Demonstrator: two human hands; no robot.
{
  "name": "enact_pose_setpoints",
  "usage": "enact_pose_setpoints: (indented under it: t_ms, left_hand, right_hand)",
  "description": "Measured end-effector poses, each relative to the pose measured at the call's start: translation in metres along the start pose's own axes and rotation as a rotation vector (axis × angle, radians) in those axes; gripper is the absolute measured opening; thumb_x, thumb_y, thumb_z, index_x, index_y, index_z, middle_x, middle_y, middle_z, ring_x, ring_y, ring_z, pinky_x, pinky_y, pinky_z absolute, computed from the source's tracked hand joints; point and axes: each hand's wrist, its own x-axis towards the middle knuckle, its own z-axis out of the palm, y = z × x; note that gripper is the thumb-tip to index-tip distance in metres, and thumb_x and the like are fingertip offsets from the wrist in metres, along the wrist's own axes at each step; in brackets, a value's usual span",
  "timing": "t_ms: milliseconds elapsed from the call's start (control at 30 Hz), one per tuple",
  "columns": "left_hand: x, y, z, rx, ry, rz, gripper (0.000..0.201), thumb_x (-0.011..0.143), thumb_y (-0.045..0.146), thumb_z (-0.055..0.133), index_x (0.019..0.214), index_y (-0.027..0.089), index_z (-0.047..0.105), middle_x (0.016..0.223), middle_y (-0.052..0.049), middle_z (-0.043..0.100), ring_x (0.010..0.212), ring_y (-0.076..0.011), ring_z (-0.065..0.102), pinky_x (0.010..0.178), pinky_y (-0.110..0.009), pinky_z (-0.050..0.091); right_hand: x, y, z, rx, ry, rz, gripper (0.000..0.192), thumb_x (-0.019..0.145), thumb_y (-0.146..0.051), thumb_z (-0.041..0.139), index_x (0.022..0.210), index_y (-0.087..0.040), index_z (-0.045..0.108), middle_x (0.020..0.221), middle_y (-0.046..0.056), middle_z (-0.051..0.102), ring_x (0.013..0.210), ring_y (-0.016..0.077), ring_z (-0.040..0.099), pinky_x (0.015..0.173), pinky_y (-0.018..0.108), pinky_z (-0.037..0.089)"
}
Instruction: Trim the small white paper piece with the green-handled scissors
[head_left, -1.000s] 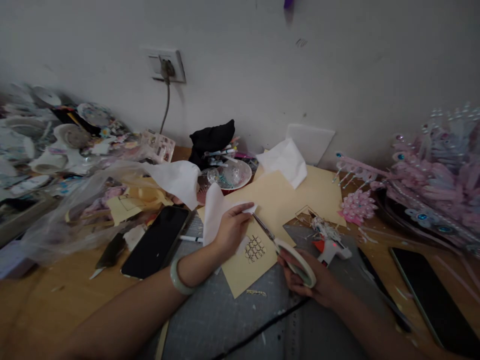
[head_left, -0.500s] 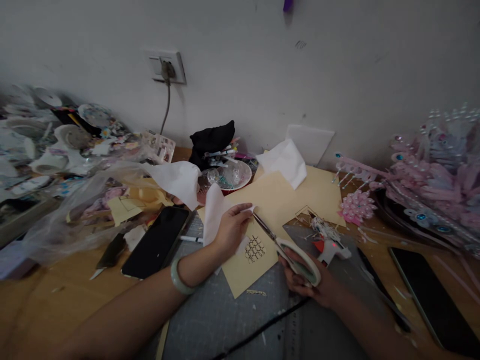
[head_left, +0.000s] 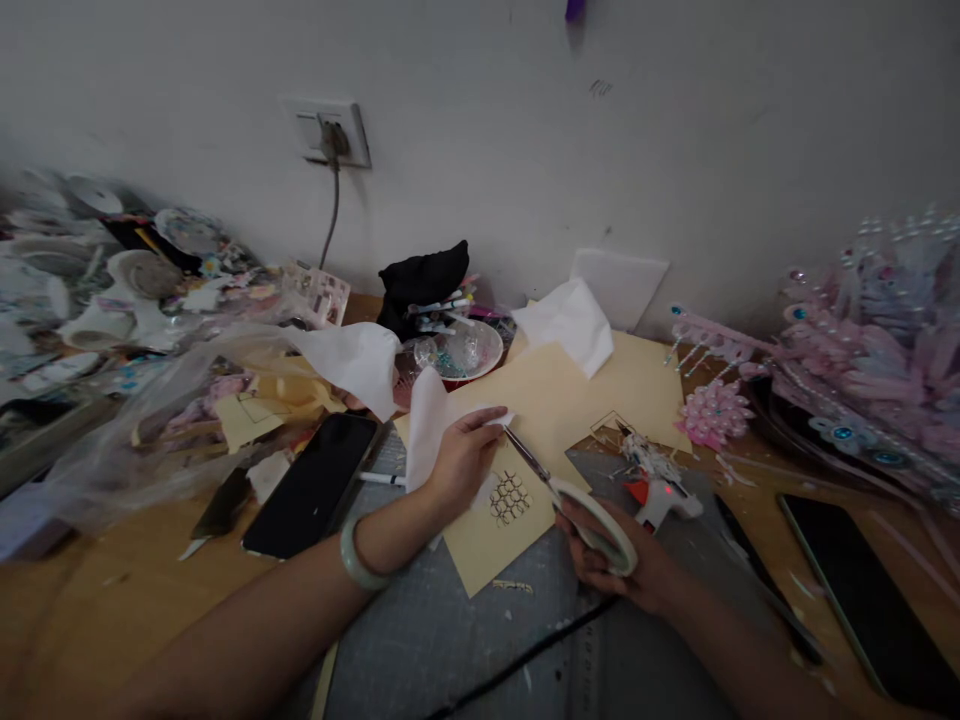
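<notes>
Right hand (head_left: 626,570) grips scissors (head_left: 570,500) at the white paper (head_left: 431,425) pinched by left hand (head_left: 457,462), whose fingertips near the blades risk a nick.

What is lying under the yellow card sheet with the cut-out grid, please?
The yellow card sheet rests on a grey cutting mat; whatever else lies beneath it is hidden.

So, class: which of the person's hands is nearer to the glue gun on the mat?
Right. The right hand, holding the scissors, lies just left of the glue gun. The left hand is farther left, pressing white paper.
</notes>
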Motion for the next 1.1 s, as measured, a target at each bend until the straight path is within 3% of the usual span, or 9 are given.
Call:
enact_pose_setpoints:
  t_ms: [867, 1100]
  left_hand:
    - [0.0, -0.001, -0.001, -0.025, -0.019, -0.016, 0.029, 0.055, 0.014, 0.066, 0.084, 0.015, 0.065, 0.063, -0.001, 0.061, 0.058, -0.011, 0.054, 0.059, -0.023, 0.04]
    - [0.003, 0.0, -0.001, -0.078, -0.012, 0.059, 0.021, 0.055, 0.012, 0.065, 0.076, 0.011, 0.065, 0.064, 0.0, 0.059, 0.054, -0.0062, 0.049, 0.055, -0.019, 0.036]
  right_hand:
    - [-0.001, -0.001, 0.002, 0.006, 0.016, 0.0, 0.039, 0.057, -0.048, 0.068, 0.061, -0.016, 0.046, 0.036, -0.009, 0.036, 0.028, 0.0002, 0.021, 0.024, 0.012, 0.013]
    - [0.001, 0.009, -0.008, 0.08, 0.007, -0.051, 0.032, 0.066, -0.046, 0.063, 0.067, -0.015, 0.053, 0.041, -0.007, 0.039, 0.031, 0.0005, 0.023, 0.026, 0.011, 0.013]
